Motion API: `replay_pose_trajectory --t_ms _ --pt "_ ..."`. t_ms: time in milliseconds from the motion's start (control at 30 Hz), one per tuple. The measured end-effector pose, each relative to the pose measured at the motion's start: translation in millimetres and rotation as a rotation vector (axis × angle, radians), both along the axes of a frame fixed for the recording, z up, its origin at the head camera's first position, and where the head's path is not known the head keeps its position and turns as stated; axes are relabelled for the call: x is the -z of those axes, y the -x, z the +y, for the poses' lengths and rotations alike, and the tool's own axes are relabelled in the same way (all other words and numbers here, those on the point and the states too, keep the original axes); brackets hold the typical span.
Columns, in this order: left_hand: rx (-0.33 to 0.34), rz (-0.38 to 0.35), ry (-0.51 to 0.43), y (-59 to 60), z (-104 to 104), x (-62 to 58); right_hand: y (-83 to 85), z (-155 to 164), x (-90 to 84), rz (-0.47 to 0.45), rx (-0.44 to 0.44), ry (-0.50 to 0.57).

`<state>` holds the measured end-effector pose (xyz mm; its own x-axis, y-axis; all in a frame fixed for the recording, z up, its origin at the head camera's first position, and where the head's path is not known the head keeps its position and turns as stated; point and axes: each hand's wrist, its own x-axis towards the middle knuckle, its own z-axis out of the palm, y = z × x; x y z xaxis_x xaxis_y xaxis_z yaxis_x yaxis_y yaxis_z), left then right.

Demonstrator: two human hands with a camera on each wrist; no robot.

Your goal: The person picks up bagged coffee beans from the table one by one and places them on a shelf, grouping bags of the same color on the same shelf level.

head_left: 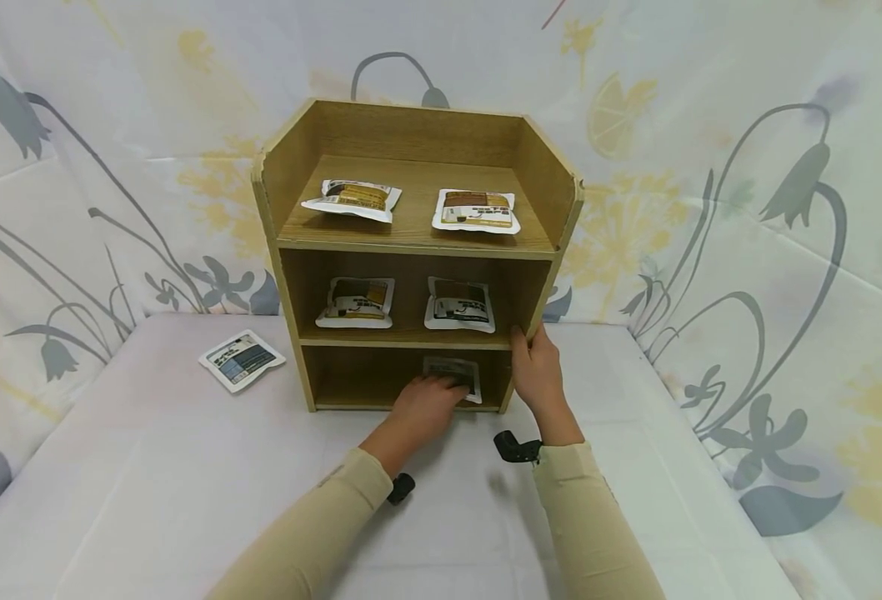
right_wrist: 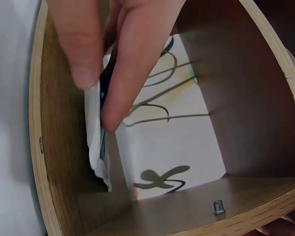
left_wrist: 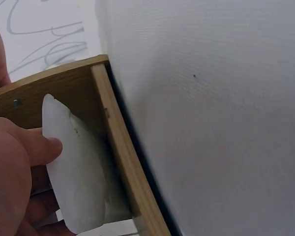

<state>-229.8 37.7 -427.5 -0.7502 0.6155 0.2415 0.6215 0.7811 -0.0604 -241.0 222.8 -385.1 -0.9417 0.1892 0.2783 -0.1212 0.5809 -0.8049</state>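
Inside the bottom compartment of a small wooden shelf (head_left: pixel 418 248), my left hand (head_left: pixel 426 408) pinches a white packet (head_left: pixel 452 367) near the right side. The left wrist view shows my thumb on the pale face of this packet (left_wrist: pixel 73 172) and the other fingers on its far side. In the right wrist view the packet (right_wrist: pixel 93 135) sits close to the bottom board, between thumb and fingers of the left hand (right_wrist: pixel 132 54). My right hand (head_left: pixel 540 375) grips the shelf's right side panel low down, its fingers partly hidden behind the panel.
Two packets, left (head_left: pixel 354 200) and right (head_left: pixel 475 211), lie on the top level. Two more, left (head_left: pixel 357 303) and right (head_left: pixel 459 305), lie on the middle level. Another packet (head_left: pixel 242 360) lies on the white-covered table (head_left: pixel 186 483) left of the shelf. Flower-patterned cloth (head_left: pixel 711 250) hangs behind.
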Motion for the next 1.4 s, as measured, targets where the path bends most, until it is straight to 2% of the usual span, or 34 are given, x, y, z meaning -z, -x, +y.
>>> replay_pose_trajectory --t_ms 567,833,1067,1400 --pt "-0.074 -0.190 0.034 8.4 10 7.8 -1.6 -3 0.5 -0.007 -0.006 -0.002" --pt "-0.084 -0.209 0.032 8.5 11 12.5 -3.2 -5 2.3 0.002 -0.003 0.000" --pt "-0.078 -0.188 0.034 8.6 11 13.3 -2.5 -4 3.1 0.005 0.001 -0.009" --pt "-0.077 -0.182 -0.024 4.8 6 13.1 0.3 0 0.4 0.014 0.002 -0.017"
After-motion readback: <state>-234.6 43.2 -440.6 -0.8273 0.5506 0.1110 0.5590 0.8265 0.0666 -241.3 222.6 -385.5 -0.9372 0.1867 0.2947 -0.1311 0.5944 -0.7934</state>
